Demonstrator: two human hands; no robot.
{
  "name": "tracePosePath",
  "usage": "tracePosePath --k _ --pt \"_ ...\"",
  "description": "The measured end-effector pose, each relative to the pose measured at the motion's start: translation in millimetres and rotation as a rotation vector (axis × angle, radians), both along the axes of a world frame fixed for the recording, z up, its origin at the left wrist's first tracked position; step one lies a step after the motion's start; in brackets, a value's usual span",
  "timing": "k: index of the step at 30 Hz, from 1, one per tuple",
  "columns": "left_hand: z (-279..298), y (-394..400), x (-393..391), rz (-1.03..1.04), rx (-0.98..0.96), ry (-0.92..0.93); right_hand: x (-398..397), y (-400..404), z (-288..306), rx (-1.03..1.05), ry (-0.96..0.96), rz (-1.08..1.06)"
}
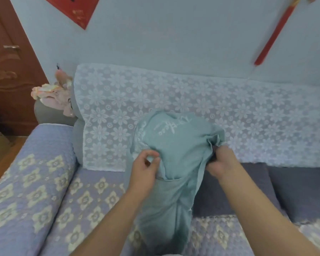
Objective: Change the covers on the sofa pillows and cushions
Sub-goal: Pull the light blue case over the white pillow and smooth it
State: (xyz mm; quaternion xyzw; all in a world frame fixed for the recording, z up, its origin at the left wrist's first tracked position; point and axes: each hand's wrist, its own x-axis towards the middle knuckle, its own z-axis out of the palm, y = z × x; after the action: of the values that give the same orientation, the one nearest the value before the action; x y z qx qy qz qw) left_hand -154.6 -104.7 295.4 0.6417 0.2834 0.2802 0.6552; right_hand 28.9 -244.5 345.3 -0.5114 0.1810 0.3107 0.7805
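A teal pillow cover (pixel 175 145) with white script lettering hangs in front of me over the sofa seat, its lower part loose and drooping toward me. My left hand (pixel 146 169) pinches the cover's left edge between thumb and fingers. My right hand (pixel 222 161) grips a bunched fold of the cover at its right side. Whether a pillow is inside the upper part is unclear; it looks partly filled. Two dark grey cushions (pixel 251 185) lie on the seat to the right, behind my right forearm.
The sofa has a purple quilted seat cover (pixel 85 196) with cream diamond motifs and a white lace throw (pixel 192 100) over the backrest. Pink cloth (pixel 52 93) lies on the left armrest. A brown wooden door (pixel 6 71) stands at the far left.
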Motion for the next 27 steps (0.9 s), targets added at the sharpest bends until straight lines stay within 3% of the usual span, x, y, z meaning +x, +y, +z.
tracePosePath --k 2,4,6,10,13,15,16,17,19,20,22,24,27 --pt "-42 3 -1 -0.139 0.248 0.262 -2 -31 -39 -0.046 0.119 -0.032" --pt "-82 6 -10 -0.273 0.372 0.571 -3 -62 -63 -0.053 0.197 -0.057" --pt "-109 2 -13 -0.39 0.494 0.768 -3 -90 -75 -0.099 0.255 -0.113" --pt "-122 -28 8 -0.796 0.994 0.739 17 -165 -120 -0.253 0.244 -0.31" --pt "-139 -19 24 -0.857 1.316 0.629 19 -217 -130 -0.486 0.218 -0.362" --pt "-133 -13 34 -0.9 1.509 0.569 5 -226 -102 -0.873 0.003 -0.192" --pt "-122 -18 42 -0.988 1.541 0.564 5 -228 -98 -1.212 -0.221 -0.164" --pt "-106 -29 50 -1.1 1.537 0.557 4 -224 -94 -1.412 -0.517 -0.201" --pt "-79 -58 65 -1.238 1.543 0.518 -10 -193 -98 -1.458 -1.072 0.057" --pt "-69 -71 69 -1.263 1.547 0.495 -18 -177 -106 -1.474 -1.175 0.295" --pt "-44 -89 72 -1.228 1.67 0.455 -31 -150 -129 -1.501 -1.096 0.583" --pt "-31 -102 65 -1.257 1.721 0.462 -35 -136 -140 -1.472 -0.95 0.665" --pt "-15 -107 44 -1.323 1.739 0.482 -38 -130 -154 -1.419 -1.097 0.814"
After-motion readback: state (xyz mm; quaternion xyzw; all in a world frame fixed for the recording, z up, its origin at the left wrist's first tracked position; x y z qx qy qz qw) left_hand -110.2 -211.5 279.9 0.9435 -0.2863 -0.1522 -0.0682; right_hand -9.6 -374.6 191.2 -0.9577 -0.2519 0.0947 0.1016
